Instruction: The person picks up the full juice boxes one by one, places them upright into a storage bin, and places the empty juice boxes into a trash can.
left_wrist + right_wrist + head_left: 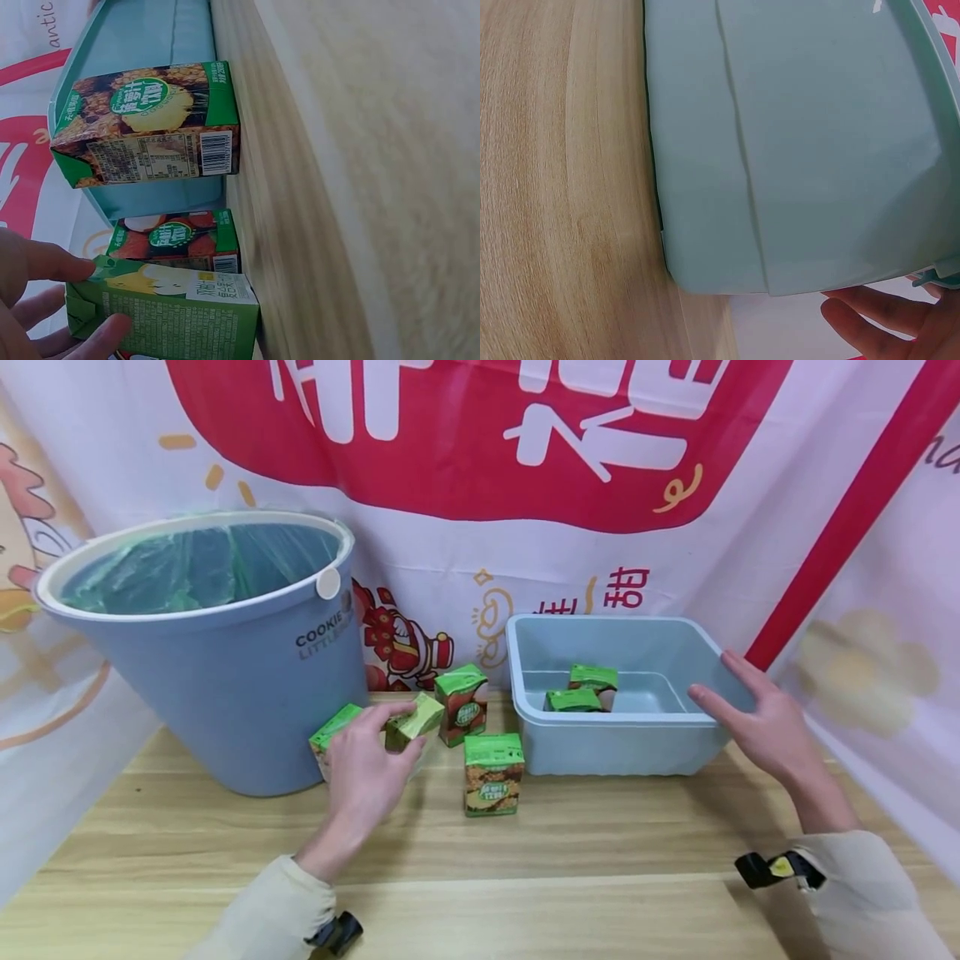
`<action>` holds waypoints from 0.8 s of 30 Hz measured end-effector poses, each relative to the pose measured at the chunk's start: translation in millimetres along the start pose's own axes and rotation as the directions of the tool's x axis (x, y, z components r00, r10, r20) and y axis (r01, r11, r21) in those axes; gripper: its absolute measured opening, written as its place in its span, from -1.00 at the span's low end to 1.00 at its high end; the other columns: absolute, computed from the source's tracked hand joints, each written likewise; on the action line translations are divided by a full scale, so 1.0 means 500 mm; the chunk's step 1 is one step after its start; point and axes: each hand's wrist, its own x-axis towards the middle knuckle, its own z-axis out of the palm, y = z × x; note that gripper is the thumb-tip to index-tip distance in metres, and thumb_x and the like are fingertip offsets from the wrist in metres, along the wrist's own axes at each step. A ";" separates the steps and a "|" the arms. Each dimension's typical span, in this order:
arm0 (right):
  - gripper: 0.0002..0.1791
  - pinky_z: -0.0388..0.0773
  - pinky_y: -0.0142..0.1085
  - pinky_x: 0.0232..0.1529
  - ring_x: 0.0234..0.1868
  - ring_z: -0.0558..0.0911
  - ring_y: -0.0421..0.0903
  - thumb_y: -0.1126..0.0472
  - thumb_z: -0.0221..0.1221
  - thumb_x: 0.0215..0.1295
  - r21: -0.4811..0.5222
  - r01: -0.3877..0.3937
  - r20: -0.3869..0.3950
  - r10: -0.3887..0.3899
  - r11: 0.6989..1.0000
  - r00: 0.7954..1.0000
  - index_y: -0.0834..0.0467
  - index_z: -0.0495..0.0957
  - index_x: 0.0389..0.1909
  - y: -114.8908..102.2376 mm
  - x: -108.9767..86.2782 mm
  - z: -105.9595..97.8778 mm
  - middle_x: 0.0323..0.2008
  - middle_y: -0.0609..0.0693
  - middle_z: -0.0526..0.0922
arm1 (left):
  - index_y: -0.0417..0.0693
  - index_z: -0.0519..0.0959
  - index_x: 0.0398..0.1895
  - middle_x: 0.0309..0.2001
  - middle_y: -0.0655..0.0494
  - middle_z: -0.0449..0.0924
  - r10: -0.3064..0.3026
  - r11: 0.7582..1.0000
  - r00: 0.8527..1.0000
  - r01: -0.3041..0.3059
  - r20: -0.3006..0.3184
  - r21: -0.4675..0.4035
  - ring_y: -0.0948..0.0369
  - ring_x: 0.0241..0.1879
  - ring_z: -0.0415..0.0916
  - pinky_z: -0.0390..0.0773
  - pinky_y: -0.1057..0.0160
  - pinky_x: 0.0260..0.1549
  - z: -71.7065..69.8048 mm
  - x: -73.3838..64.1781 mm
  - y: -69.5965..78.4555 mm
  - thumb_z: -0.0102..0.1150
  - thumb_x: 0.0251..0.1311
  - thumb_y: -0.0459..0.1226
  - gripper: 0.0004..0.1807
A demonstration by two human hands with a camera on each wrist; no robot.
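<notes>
My left hand [367, 768] pinches a light green juice box [422, 717] between thumb and fingers; the left wrist view shows its pear picture and the hand at its top end. Close behind it stands a lychee-pictured juice box [462, 706]. A pineapple juice box [146, 124] stands upright to the right, in front of the basin. Another green-topped juice box [335, 731] is partly hidden behind my left hand. My right hand [772, 727] holds the right end of the light blue basin [611, 747], thumb over the rim and fingers along the outside.
Two green-topped juice boxes [594, 678] lie inside the basin at its left. A large blue bucket [247, 693] lined with a green bag stands at the left. A printed cloth [450, 552] hangs behind the wooden table [525, 877].
</notes>
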 end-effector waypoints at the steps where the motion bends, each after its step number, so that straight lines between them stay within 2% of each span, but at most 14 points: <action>1: 0.02 0.25 0.64 0.26 0.65 -0.02 0.52 -0.38 0.09 0.47 -0.002 0.001 0.000 -0.001 1.000 1.000 -0.17 -0.20 0.74 0.001 0.000 -0.001 0.75 0.21 -0.13 | 0.00 0.73 0.14 0.18 -0.11 0.76 0.005 1.000 1.000 -0.005 0.001 0.007 -0.17 0.09 0.69 0.56 -0.13 0.11 0.000 0.000 -0.001 0.58 0.07 -0.33 -0.50; 7: 0.03 0.23 0.65 0.26 0.66 -0.01 0.51 -0.41 0.07 0.46 -0.025 -0.003 -0.005 0.003 1.000 1.000 -0.18 -0.20 0.74 0.004 -0.006 -0.003 0.75 0.20 -0.12 | -0.02 0.77 0.05 0.09 -0.10 0.81 0.056 0.998 0.998 -0.055 -0.005 0.027 -0.13 0.00 0.73 0.58 -0.09 0.03 0.002 -0.002 -0.004 0.57 0.07 -0.33 -0.59; 11: 0.03 0.23 0.65 0.26 0.65 -0.02 0.52 -0.42 0.07 0.46 -0.025 -0.009 0.000 0.009 1.000 1.000 -0.19 -0.22 0.74 0.005 -0.008 -0.006 0.75 0.20 -0.13 | -0.01 0.79 0.02 0.00 -0.04 0.85 0.059 0.998 0.998 -0.059 -0.004 0.017 -0.03 -0.21 0.71 0.57 0.03 -0.14 0.001 -0.003 -0.006 0.56 0.08 -0.32 -0.62; 14: 0.03 0.23 0.65 0.25 0.65 -0.03 0.53 -0.41 0.07 0.46 -0.022 -0.013 0.006 0.013 1.000 1.000 -0.19 -0.23 0.74 0.005 -0.008 -0.005 0.75 0.22 -0.14 | 0.02 0.80 0.02 -0.02 -0.01 0.85 0.047 0.999 0.999 -0.047 0.005 0.004 0.01 -0.28 0.68 0.52 0.09 -0.19 -0.002 -0.003 -0.006 0.56 0.08 -0.30 -0.62; 17: 0.03 0.23 0.65 0.25 0.65 -0.02 0.54 -0.41 0.06 0.46 -0.022 -0.014 0.007 0.014 1.000 1.000 -0.19 -0.23 0.74 0.003 -0.007 -0.004 0.75 0.23 -0.14 | 0.06 0.79 0.03 0.06 0.02 0.83 0.025 1.000 0.999 -0.025 0.031 -0.002 -0.03 -0.22 0.71 0.56 0.05 -0.11 -0.004 -0.003 -0.007 0.55 0.08 -0.30 -0.61; 20: 0.03 0.23 0.65 0.25 0.64 -0.02 0.54 -0.40 0.06 0.47 -0.022 -0.008 0.007 0.008 1.000 1.000 -0.17 -0.23 0.74 0.000 -0.005 -0.003 0.74 0.24 -0.14 | 0.14 0.76 0.07 0.14 0.03 0.79 -0.009 1.000 0.998 0.008 0.062 0.003 -0.04 -0.08 0.71 0.58 -0.02 0.00 -0.002 -0.003 -0.008 0.55 0.05 -0.32 -0.55; 21: 0.03 0.23 0.65 0.24 0.64 -0.02 0.54 -0.39 0.06 0.47 -0.022 -0.006 0.007 0.006 1.000 1.000 -0.16 -0.22 0.75 -0.001 -0.005 -0.002 0.74 0.25 -0.14 | 0.17 0.75 0.08 0.16 0.03 0.79 -0.020 1.000 0.997 0.020 0.069 0.003 -0.04 -0.07 0.71 0.59 -0.02 0.00 -0.001 -0.004 -0.008 0.56 0.04 -0.32 -0.53; 23: 0.03 0.24 0.66 0.23 0.64 -0.02 0.56 -0.38 0.06 0.48 -0.021 0.000 0.008 0.000 1.000 1.000 -0.15 -0.22 0.75 -0.004 -0.004 -0.002 0.74 0.26 -0.14 | 0.22 0.74 0.09 0.17 -0.01 0.78 -0.042 0.999 0.996 0.042 0.080 -0.004 -0.02 -0.26 0.67 0.59 0.03 -0.16 -0.001 -0.005 -0.009 0.58 0.03 -0.34 -0.49; 24: 0.02 0.24 0.66 0.23 0.63 -0.02 0.56 -0.38 0.06 0.48 -0.022 0.002 0.007 -0.001 1.000 1.000 -0.15 -0.22 0.75 -0.005 -0.003 -0.002 0.74 0.27 -0.13 | 0.23 0.73 0.09 0.16 -0.03 0.78 -0.047 0.999 0.996 0.047 0.079 -0.006 0.03 -0.29 0.66 0.58 0.07 -0.22 -0.001 -0.005 -0.009 0.59 0.02 -0.34 -0.48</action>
